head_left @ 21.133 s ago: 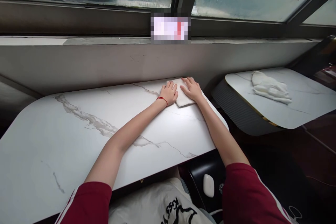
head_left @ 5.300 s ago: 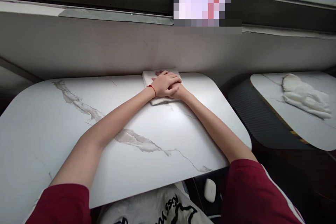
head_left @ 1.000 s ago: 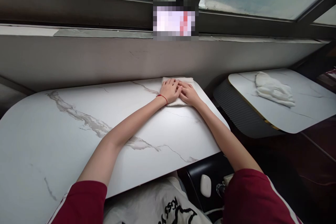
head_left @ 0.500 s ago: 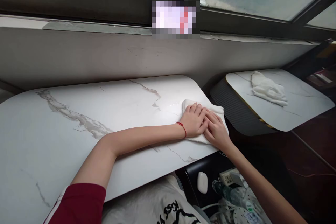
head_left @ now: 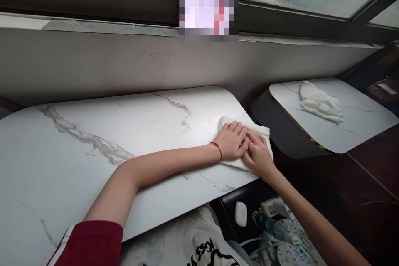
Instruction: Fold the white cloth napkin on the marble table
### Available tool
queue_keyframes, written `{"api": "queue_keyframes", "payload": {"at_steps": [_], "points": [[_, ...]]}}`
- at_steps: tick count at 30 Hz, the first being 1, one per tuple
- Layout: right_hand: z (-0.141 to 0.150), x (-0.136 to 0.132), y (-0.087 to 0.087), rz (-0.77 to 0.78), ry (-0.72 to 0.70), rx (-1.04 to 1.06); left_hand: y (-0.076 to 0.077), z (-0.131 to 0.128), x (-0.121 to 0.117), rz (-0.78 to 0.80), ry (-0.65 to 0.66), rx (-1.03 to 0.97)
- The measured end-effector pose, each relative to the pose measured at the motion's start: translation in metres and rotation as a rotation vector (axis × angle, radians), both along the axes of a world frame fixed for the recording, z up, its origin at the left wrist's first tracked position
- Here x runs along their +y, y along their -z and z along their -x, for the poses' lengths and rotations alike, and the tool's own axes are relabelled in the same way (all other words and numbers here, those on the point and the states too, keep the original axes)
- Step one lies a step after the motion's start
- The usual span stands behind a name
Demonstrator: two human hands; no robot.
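Observation:
A folded white cloth (head_left: 263, 130) lies at the right end of the white marble-patterned table (head_left: 71, 187), its right side at the table's edge. My left hand (head_left: 232, 140), with a red string bracelet at the wrist, rests open on top of it, palm down. Close against it on the right, my right hand (head_left: 258, 153) is also open, pressing the cloth with extended fingers. The fingertips of the two hands touch or slightly overlap. Most of the cloth's middle is hidden under both hands.
A second marble-patterned table (head_left: 368, 110) stands at the right, bearing a crumpled white cloth (head_left: 321, 103). Below the near edge are a small white case (head_left: 241, 214), a plastic bottle (head_left: 276, 228) and a power strip (head_left: 269, 208). A wall and window frame (head_left: 124, 4) run behind.
Both hands and the cloth have slid from the far edge to the table's right end, toward me. Over the last half second they barely move. Earlier, the left hand lay over the right.

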State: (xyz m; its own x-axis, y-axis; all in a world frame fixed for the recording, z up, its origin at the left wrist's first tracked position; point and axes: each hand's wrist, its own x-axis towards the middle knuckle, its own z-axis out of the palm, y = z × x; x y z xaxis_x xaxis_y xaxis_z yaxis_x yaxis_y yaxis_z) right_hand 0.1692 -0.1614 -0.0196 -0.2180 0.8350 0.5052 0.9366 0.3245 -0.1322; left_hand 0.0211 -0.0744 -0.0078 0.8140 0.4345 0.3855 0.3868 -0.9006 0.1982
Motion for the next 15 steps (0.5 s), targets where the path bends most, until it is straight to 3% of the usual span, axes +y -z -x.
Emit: {"api": "queue_keyframes", "payload": {"at_steps": [7, 15], "points": [[-0.005, 0.072, -0.001, 0.027, -0.107, 0.012, -0.001, 0.005, 0.045, 0.047, -0.169, 0.023], [0.009, 0.149, -0.004, 0.046, -0.247, 0.079, -0.006, 0.023, 0.091, 0.038, -0.353, -0.009]]}}
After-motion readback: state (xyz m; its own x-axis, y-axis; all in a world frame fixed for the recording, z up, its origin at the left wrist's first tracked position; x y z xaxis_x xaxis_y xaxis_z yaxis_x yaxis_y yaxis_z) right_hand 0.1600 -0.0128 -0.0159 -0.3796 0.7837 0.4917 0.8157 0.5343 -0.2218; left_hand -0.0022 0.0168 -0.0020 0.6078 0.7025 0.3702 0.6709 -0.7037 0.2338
